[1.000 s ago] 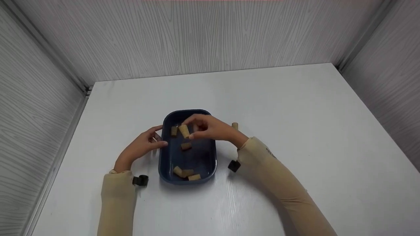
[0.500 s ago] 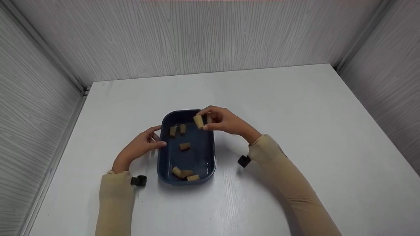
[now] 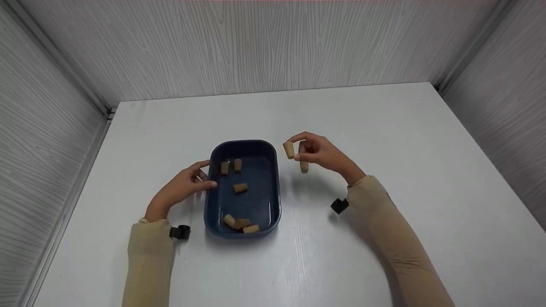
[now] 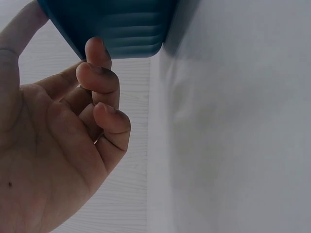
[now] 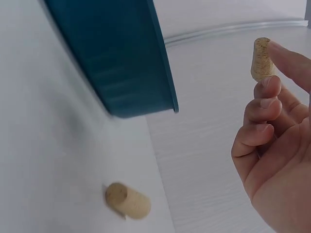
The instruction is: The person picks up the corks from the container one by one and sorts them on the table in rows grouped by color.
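Observation:
My right hand (image 3: 324,153) pinches a tapered cork stopper (image 3: 289,150) between thumb and fingertips, just right of the blue tray (image 3: 260,192). In the right wrist view that cork (image 5: 262,59) stands upright at the fingertips. Another cork (image 3: 304,166) lies on the table, partly hidden under the hand. My left hand (image 3: 183,185) holds the tray's left side, its thumb over the rim. In the left wrist view the lower fingers (image 4: 112,119) curl loosely beside the tray wall. Several corks lie in the tray: a pair at the far left, one mid-tray (image 3: 240,188), a cluster near the front.
The white table (image 3: 384,136) reaches back to a grey wood-grain wall (image 3: 273,47). Similar panels stand at the left and right. Dark wrist cameras (image 3: 340,206) jut from both sleeves.
My right hand has carried the cork from above the tray, up and right past its right rim. The left hand stays at the tray's left side.

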The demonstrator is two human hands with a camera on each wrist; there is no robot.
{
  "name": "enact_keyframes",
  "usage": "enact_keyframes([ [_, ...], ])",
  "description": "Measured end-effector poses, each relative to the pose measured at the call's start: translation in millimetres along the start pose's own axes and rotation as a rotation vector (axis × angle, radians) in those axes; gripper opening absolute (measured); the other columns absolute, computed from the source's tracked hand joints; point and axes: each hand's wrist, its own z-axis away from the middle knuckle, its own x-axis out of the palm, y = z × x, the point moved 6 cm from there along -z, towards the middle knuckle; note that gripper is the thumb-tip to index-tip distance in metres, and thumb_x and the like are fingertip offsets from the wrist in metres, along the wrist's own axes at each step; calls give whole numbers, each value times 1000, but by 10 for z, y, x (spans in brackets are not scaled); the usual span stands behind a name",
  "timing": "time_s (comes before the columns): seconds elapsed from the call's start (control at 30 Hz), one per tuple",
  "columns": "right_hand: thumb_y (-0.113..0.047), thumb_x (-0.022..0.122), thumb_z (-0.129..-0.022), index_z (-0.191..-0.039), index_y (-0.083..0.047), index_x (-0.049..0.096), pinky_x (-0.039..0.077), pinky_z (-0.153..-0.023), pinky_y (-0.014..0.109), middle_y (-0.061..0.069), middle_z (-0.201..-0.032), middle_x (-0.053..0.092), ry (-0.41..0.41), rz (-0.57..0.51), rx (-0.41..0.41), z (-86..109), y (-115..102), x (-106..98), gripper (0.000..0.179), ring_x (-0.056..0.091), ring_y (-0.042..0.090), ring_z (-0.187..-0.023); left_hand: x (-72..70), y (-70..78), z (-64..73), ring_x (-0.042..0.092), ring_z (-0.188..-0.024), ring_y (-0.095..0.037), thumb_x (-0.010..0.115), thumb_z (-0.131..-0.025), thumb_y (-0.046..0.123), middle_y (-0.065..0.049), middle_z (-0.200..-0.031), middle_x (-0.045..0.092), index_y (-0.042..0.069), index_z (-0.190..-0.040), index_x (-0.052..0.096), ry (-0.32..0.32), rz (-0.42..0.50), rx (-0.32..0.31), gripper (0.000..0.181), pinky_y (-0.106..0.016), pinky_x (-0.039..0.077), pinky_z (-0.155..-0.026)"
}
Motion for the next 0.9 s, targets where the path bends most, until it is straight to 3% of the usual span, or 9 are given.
enact_keyframes([
  [0.57,-6,63,-93,-131,-5,55,35,-60,22,-6,-70,50,56,97,120,306,260,-335,39,40,6,-62,-6,-2,3,51,-84,-20,67,-89,45,-12,-108,56,14,-152,31,-2,-8,-3,79,-33,42,-73],
  [0.9,-11,63,-94,-129,0,54,37,-62,23,-7,-72,50,26,155,196,479,149,-413,38,40,5,-63,-2,-12,5,51,-83,-21,67,-88,45,-12,-107,56,15,-152,31,-7,13,-8,79,-33,42,-71],
])
